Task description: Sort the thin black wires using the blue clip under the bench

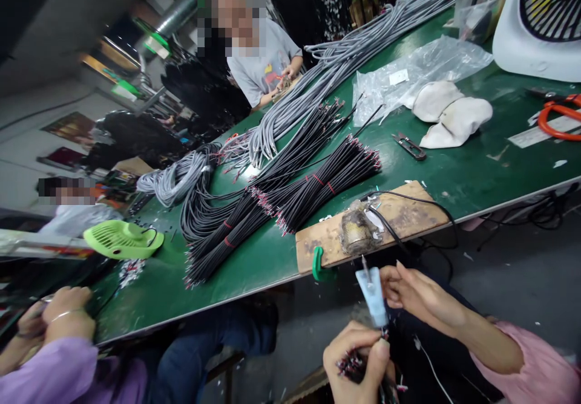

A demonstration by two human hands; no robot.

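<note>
A long green table (458, 174) runs from the lower left of the frame to the upper right, in a cluttered workshop with a silver duct at the top and dark cable heaps behind. On it lie black wire bundles (290, 192) — three or four, I can't count them surely — plus grey cable (327, 71) in one long sweep and a coil at left. There are two white cloth pieces (449, 117), one plastic bag (408, 74), one small cutter (410, 147), one green fan (122, 239), one white fan (540, 23) cut off at the upper right, and one wooden board (399, 216) at the near edge with a crusted solder pot (356, 231). Bottom centre, the left hand (358, 364) is closed around a bunch of wire ends (351, 364) below the table edge; the right hand (413, 292) pinches a pale blue tool (373, 295) — its tip is too blurred to read. Two other people sit at the far side, faces obscured; a third person's hands (59, 316) show at lower left, what they hold hidden.
</note>
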